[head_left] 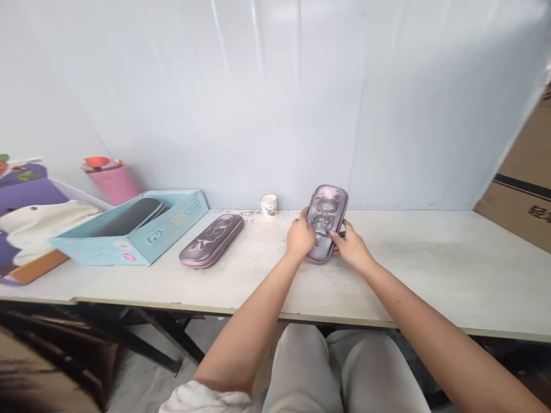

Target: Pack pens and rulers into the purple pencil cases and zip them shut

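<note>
Both hands hold a shiny purple-pink pencil case point(326, 206) tilted up over the table, its embossed bear figure facing me. My left hand point(300, 235) is closed on the case's left edge. On the lower right edge, my right hand point(350, 245) grips it with the thumb over the front. A small dark piece shows beside the right fingers; I cannot make out what it is. To the left, a second pencil case point(212, 241) of the same kind lies flat on the table, touched by neither hand.
A light blue box point(172, 229) holding a dark case point(131, 217) stands on the left. Beyond it are a pink bag point(114, 182), white cloth point(43, 226) and a purple box point(30, 195). A paper cup point(269, 206) sits near the wall. Cardboard boxes point(520, 201) stand at right.
</note>
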The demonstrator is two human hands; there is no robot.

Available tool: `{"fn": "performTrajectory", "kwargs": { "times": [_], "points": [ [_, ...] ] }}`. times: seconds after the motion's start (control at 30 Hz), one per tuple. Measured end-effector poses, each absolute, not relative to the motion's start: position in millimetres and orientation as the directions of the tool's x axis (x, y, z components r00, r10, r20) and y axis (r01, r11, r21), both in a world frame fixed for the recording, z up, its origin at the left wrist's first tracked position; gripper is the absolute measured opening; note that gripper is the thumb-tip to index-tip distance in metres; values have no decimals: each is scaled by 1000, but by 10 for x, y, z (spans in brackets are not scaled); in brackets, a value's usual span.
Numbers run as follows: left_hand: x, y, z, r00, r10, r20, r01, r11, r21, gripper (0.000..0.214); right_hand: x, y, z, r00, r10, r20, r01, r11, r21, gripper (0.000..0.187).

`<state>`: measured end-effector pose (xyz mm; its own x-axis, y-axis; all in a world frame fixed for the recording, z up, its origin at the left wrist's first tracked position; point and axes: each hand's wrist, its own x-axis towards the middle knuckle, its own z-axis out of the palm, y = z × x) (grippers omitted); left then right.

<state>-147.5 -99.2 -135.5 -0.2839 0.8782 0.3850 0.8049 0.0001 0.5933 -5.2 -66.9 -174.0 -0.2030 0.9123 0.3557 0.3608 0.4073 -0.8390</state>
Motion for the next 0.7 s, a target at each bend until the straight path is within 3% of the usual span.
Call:
{"fn": "performTrajectory", "kwargs": {
  "times": [0.2, 0.3, 0.43, 0.57, 0.63, 0.7],
  "points": [
    [-2538, -1417, -1441, -360, 906, 225, 863, 231, 450, 45, -1099, -920, -1740, -553, 827, 103, 361, 348, -865, 46],
    [-2847, -1535, -1471, -387, 898, 208, 874, 285, 393, 45, -1437, -931, -1735, -603, 796, 56, 484, 420, -768, 44],
    [-3200, -1592, -1368, -311, 906, 289, 936, 238, 261, 41, -1748, -856, -1682, -570, 797, 200, 658, 588, -469, 43],
    [-3715, -1582, -1227, -391, 834, 390, 920, 353, 167, 43, -2066, -788, -1561, -592, 698, 403, 635, 712, -302, 37],
    [-4012, -1563, -1225, -498, 805, 323, 867, 466, 176, 48, -2260, -786, -1505, -676, 601, 425, 551, 796, -250, 34],
    [-4277, -1551, -1271, -586, 798, 142, 804, 550, 226, 58, -2456, -812, -1472, -764, 516, 387, 480, 856, -193, 31]
  ]
}}
